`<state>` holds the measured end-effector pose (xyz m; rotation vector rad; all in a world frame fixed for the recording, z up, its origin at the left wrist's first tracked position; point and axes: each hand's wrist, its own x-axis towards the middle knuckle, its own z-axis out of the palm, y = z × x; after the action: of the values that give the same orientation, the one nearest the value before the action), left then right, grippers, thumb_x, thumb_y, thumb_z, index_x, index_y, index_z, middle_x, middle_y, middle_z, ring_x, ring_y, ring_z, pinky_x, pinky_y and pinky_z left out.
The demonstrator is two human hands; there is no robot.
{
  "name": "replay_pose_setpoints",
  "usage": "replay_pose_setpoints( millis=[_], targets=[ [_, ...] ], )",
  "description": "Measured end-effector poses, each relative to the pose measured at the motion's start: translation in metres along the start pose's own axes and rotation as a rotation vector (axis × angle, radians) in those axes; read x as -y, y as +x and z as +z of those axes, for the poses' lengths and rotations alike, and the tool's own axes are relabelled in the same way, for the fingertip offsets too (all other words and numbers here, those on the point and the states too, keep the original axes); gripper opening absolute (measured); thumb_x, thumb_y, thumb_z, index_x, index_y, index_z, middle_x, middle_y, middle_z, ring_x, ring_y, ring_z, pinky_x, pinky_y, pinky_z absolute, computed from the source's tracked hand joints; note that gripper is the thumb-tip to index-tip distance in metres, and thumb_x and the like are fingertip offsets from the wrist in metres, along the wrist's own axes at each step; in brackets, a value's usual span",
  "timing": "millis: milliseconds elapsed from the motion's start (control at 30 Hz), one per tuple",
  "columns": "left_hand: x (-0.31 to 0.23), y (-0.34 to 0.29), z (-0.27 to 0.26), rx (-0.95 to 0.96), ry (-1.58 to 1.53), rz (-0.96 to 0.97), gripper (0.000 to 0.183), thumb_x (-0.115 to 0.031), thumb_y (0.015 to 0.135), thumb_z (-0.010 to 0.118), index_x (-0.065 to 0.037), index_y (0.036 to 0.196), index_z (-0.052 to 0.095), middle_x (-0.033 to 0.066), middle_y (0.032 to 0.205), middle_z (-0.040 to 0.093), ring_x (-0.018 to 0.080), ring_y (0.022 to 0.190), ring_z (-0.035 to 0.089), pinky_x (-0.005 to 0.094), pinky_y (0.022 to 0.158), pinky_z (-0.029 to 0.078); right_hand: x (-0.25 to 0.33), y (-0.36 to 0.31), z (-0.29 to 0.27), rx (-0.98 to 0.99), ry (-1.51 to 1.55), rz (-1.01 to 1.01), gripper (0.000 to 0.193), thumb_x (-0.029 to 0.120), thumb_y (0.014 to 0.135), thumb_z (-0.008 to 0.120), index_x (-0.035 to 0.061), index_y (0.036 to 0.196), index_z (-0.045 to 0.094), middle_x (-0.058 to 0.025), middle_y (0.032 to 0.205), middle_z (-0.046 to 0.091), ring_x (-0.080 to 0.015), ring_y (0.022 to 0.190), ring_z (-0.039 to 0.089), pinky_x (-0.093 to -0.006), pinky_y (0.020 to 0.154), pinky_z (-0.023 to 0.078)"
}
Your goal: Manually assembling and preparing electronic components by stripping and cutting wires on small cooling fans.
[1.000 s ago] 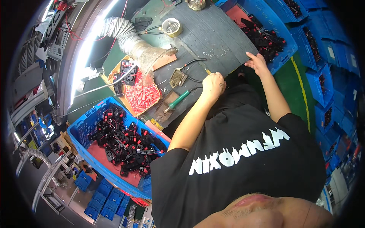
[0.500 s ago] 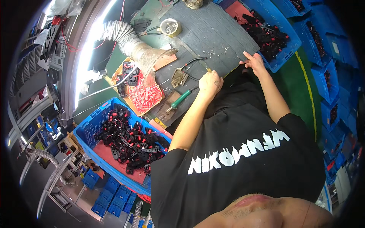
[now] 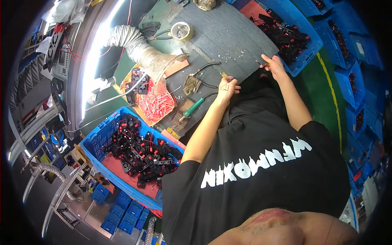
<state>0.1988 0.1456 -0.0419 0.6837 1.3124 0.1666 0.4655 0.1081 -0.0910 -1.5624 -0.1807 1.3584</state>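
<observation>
My left hand (image 3: 228, 88) is closed at the front edge of a dark grey board (image 3: 224, 36), beside a bit of yellow at that edge. What its curled fingers hold, if anything, is hidden. My right hand (image 3: 273, 67) is at the board's right front corner, thumb and forefinger apart and the other fingers partly bent. Left of my left hand lies a soldering iron with a green handle (image 3: 194, 107). Behind it are a small dirty metal block (image 3: 191, 84) and a black cable (image 3: 209, 85).
A blue crate (image 3: 134, 181) of black fans with red parts stands at left, another blue crate (image 3: 312, 61) at far right. Red-and-white small pieces fill a carton (image 3: 157, 104). A flexible duct (image 3: 151, 57) hangs over the bench near a round tin (image 3: 182, 31). Stacked blue bins (image 3: 347, 98) line the right.
My left hand has turned and lifted slightly, so more of its curled fingers show. My right hand has stayed almost in place at the board's corner.
</observation>
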Motion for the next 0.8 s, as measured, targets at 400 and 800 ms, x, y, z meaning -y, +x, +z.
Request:
replay_pose_setpoints(
  millis=[400,800],
  targets=[
    [0.004,0.008,-0.002,0.012,-0.125,0.009,0.012,-0.011,0.097,0.063,0.0,0.101,0.057,0.0082,0.084,0.066,0.0182,0.066,0.072,0.0264,0.057,0.056,-0.002,-0.003,-0.006,-0.164,-0.319,-0.13,0.045,0.033,0.088,0.083,0.0054,0.077,0.05,-0.0082,0.073,0.06,-0.0167,0.057,0.06,-0.0288,0.051,0.047],
    [-0.026,0.007,-0.012,0.189,0.48,0.009,0.024,-0.02,0.098,0.065,0.0,0.085,0.068,0.0134,0.074,0.073,0.0244,0.065,0.073,0.0324,0.06,0.057,-0.008,-0.018,0.007,-0.014,0.112,0.049,0.032,0.019,0.093,0.077,0.0049,0.102,0.05,-0.0086,0.092,0.058,-0.0192,0.069,0.063,-0.036,0.06,0.062]
  ],
)
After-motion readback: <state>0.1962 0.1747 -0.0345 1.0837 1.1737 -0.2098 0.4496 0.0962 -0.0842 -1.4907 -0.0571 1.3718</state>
